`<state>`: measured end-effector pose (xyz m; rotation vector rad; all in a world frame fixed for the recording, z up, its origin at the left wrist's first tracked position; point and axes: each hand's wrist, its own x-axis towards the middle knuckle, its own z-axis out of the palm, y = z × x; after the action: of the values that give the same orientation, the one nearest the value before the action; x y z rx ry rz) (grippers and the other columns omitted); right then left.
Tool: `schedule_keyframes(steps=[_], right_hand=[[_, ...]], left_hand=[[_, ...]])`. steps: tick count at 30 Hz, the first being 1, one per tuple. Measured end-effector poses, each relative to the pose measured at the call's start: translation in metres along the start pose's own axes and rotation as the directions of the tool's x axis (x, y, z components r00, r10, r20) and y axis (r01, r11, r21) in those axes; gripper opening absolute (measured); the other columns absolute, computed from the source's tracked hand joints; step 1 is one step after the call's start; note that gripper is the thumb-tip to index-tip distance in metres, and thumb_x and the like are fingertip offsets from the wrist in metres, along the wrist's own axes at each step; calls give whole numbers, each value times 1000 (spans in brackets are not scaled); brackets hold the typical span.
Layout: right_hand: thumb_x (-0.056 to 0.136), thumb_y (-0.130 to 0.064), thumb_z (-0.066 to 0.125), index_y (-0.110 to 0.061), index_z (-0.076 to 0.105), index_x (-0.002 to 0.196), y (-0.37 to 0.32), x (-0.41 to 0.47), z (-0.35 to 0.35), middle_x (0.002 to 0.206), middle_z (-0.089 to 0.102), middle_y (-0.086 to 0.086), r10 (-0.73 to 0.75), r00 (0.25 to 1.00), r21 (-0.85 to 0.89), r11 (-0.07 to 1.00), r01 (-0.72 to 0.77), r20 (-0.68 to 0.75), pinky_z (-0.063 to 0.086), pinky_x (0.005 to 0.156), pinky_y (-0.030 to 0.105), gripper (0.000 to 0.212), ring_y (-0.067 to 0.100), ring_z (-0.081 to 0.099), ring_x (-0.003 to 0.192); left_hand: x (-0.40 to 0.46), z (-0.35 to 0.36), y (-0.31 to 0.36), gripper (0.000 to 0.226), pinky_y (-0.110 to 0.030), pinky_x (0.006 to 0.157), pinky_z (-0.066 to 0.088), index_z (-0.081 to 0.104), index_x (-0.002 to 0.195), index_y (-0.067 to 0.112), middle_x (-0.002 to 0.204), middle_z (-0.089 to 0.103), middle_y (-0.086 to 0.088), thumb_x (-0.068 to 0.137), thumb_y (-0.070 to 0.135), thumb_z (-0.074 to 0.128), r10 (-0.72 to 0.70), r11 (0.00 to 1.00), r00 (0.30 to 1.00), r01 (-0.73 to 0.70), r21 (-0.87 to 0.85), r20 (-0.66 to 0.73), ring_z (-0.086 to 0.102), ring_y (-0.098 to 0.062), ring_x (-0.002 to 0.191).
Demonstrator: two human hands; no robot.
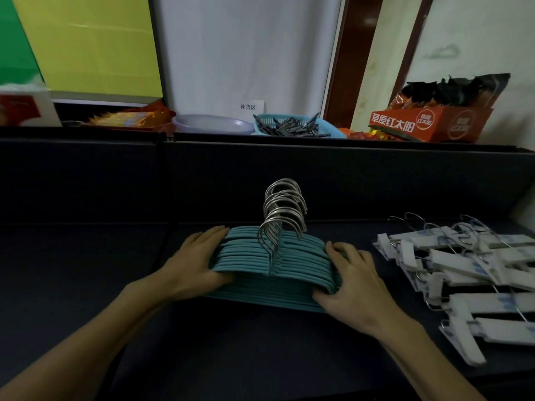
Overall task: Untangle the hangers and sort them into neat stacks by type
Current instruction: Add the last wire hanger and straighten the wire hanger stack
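Observed: the teal hangers point(269, 261) lie as one gathered stack on the dark surface point(86, 285) directly in front of me, their metal hooks point(285, 209) bunched and rising together at the far side. My left hand point(199, 264) clasps the left shoulder of the stack, fingers laid over the top and thumb against the near edge; my right hand point(353, 282) holds the right shoulder, fingers curled over the top layers and thumb low on the near side. Assessment: the step in hand appears to be squaring this stack. To do it well, I should press inward evenly from both ends so the shoulders line up, keep the stack seated flat on the surface while I do so, and check that every hook faces the same way before letting go; uneven pressure could fan the lower layers out. The white clip hangers point(469, 273) lie to the right, well apart, loosely overlapped and, in my judgement, not yet tidied.
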<state>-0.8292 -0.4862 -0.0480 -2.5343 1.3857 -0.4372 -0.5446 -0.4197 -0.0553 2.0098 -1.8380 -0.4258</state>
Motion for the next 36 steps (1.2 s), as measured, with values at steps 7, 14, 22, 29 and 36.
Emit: schedule_keyframes(steps=[7, 14, 22, 29, 36], right_hand=[[86, -52, 52, -16, 6, 151, -8, 0, 4, 159, 5, 0, 50, 998, -102, 994, -45, 45, 26, 114, 40, 88, 25, 11, 142], [90, -27, 52, -15, 6, 152, -6, 2, 5, 159, 7, 1, 61, 997, -104, 993, -57, 39, 30, 112, 39, 78, 25, 13, 141], [82, -47, 56, -17, 1, 151, -9, 6, 1, 159, 1, -4, 55, 991, -90, 995, -44, 121, 27, 112, 44, 93, 23, 7, 142], [85, -49, 49, -13, 14, 148, -20, 12, 11, 155, 18, 2, 138, 990, -104, 985, -135, 30, 29, 109, 50, 80, 26, 19, 139], [88, -34, 51, -17, 6, 151, -24, 10, 18, 152, 27, 1, 173, 983, -145, 973, -181, -66, 36, 105, 46, 79, 26, 27, 135]], left_hand=[[-7, -4, -4, 111, -38, 115, 23, -1, 151, 34, 158, -4, 16, 52, 74, 29, 11, 983, 999, -20, 183, 52, 5, -17, 145], [-5, -3, -10, 101, -24, 114, -4, -4, 151, 17, 156, -6, 9, 74, 52, 51, 99, 981, 991, -112, 161, 87, -12, -16, 145], [-2, -1, 3, 114, -44, 118, 16, -5, 152, 22, 160, 1, 6, 55, 72, 28, -2, 994, 997, -6, 112, 76, 1, -20, 147], [2, 0, 13, 79, -41, 115, 24, 5, 153, 19, 160, 11, 3, 87, 39, 44, -28, 982, 1000, 28, 189, 0, 13, -21, 144], [-3, 5, 13, 75, -42, 107, 36, 15, 152, 19, 156, 23, 4, 88, 24, 54, 9, 959, 991, 30, 281, -135, 23, -18, 141]])
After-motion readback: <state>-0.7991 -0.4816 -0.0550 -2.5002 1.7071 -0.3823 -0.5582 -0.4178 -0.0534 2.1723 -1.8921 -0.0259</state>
